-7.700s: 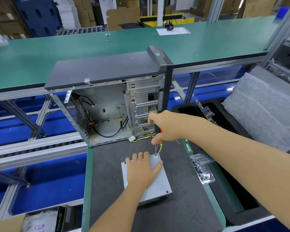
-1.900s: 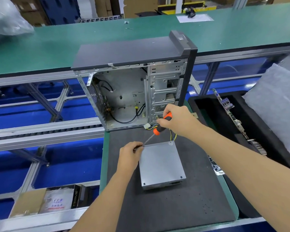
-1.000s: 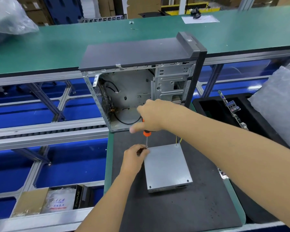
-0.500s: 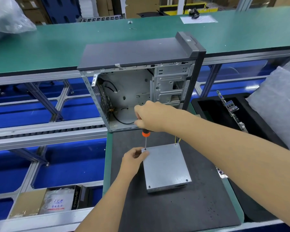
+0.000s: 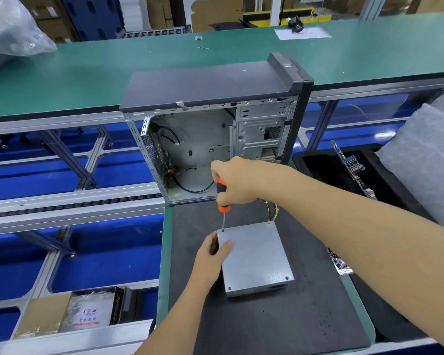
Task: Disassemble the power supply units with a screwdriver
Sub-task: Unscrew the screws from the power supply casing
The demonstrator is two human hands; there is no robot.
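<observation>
Screwdriver handle mostly hidden inside the right hand.

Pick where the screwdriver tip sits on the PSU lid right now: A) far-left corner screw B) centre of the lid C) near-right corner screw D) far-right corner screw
A: the screwdriver, gripped upright by the right hand, has its tip in the far-left corner screw of the power supply unit, just above where the left hand holds that corner.

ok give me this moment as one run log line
step: unscrewing far-left corner | right hand: grips screwdriver, tip on corner screw | left hand: holds power supply unit left edge | unit: flat on mat
</observation>
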